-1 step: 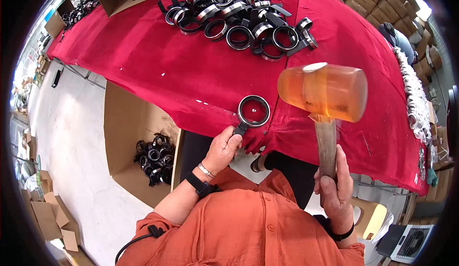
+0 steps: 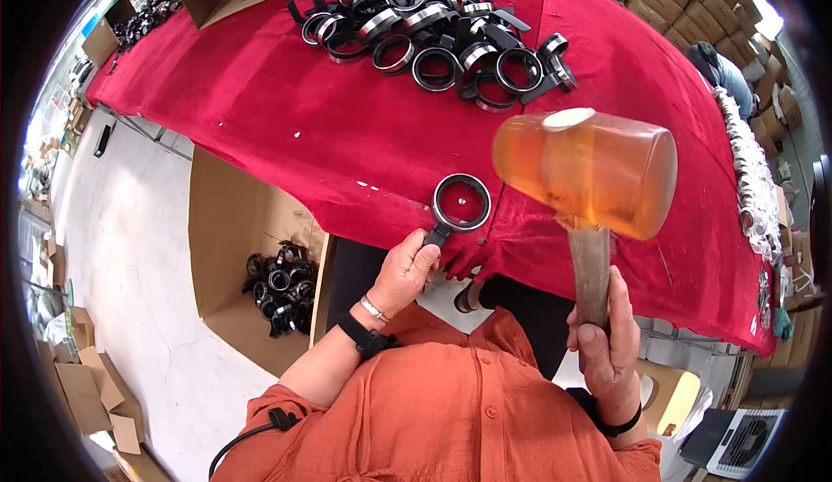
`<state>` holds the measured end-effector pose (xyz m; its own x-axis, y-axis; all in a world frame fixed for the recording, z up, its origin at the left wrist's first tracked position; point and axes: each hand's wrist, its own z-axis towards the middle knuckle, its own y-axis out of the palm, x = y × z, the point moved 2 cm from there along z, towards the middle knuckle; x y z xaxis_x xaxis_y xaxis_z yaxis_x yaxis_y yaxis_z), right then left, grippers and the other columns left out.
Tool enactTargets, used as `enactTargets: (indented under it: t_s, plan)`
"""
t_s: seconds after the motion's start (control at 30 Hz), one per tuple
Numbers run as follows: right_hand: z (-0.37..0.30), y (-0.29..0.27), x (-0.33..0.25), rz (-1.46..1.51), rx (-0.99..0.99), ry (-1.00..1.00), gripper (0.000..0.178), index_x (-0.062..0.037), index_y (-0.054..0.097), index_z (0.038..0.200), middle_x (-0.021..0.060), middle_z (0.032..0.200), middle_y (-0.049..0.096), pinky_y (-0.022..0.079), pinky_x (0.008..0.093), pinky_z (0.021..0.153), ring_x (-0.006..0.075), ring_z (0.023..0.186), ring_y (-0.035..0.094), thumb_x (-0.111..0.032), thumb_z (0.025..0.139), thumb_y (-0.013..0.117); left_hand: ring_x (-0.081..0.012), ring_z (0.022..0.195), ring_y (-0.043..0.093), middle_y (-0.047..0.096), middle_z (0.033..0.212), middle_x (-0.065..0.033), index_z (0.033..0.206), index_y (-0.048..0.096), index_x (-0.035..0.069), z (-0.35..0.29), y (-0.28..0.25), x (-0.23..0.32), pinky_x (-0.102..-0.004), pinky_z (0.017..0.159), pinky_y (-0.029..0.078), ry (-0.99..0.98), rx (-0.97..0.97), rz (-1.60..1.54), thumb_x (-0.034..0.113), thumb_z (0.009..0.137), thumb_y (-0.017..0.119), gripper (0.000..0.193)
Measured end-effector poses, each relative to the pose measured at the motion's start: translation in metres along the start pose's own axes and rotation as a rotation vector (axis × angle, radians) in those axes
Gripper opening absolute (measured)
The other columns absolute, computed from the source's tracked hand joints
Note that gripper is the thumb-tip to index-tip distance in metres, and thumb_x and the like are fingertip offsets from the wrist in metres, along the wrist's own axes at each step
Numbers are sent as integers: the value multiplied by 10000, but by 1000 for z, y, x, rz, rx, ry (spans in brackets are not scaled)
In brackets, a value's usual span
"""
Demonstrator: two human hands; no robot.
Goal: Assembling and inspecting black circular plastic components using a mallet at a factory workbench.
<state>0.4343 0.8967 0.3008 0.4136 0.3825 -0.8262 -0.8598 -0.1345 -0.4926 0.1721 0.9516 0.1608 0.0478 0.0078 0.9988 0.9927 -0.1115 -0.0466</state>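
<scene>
My left hand (image 2: 404, 267) pinches the short black handle of a round ring part (image 2: 437, 215), which has a black rim and a silvery inner edge. The ring lies at the near edge of a red cloth-covered table (image 2: 347, 148), and red cloth shows through its opening. My right hand (image 2: 608, 343) is wrapped round the wooden handle of a mallet (image 2: 598, 170) with a translucent amber head. That head is raised above the table, to the right of the ring and apart from it.
Several similar black-and-silver rings (image 2: 436, 69) are heaped at the table's far side. Below left, a cardboard box (image 2: 230, 248) holds more black ring parts (image 2: 279, 281). White pieces (image 2: 756, 187) line the right edge. A person (image 2: 732, 83) is at far right.
The mallet head has tilted slightly and looks a little larger, its right end lower. My left hand and the ring have stayed nearly in place.
</scene>
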Motion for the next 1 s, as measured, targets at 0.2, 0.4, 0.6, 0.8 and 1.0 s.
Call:
enactTargets:
  t_s: [0.2,0.4,0.6,0.8,1.0]
  plan:
    - [49,33,-4,-347,-342,-36,544,7,431,1337,200,863,566,470,379,657,333,716,563,-36,825,609,-89,575,531,559,709,-20,833,504,34,3,6,1,-226,532,435,4,15,5,294,975,481,297]
    - [61,23,-22,-94,56,-113,521,44,384,1356,258,1118,595,472,334,848,299,1000,626,-57,882,575,-94,577,539,558,697,-22,830,491,40,-3,2,-2,-240,533,440,6,28,5,310,969,485,303]
    - [84,25,21,20,-133,487,532,-78,356,1415,40,732,533,445,246,511,86,542,496,-50,907,512,-101,583,548,560,692,-28,837,487,38,1,1,3,-247,540,445,43,2,39,316,968,485,307]
    - [57,10,12,82,13,202,552,-104,324,1438,17,721,531,429,208,499,59,544,475,-59,918,505,-166,563,556,553,642,-65,797,463,39,-1,1,2,-292,533,442,37,30,27,298,958,502,308]
    - [52,7,31,334,-33,624,532,-129,308,1448,16,749,535,408,185,478,55,549,477,-127,946,484,-88,621,535,560,736,-15,884,512,30,1,-1,2,-224,567,450,5,-28,15,298,977,477,286]
